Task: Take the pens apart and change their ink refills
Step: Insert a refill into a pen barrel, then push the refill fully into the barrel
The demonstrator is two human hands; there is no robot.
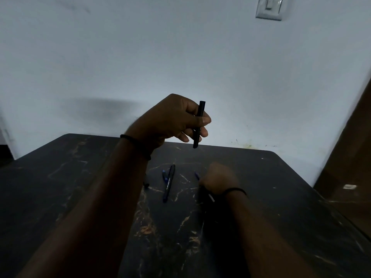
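My left hand (176, 119) is raised above the table and pinches a black pen barrel (198, 125) upright between thumb and fingers. My right hand (218, 178) is low over the table, blurred, curled into a fist around a thin part with a blue tip (197, 175); a dark piece (208, 196) shows below the wrist. On the table lie a black pen with white lettering (169, 183) and a short blue piece (165, 175) beside it. Another dark pen end (146, 184) peeks out from behind my left forearm.
The table (80, 187) is black with pale marble veins and stands against a pale wall. A brown door or panel (351, 157) rises at the right. A light switch (270, 8) is high on the wall.
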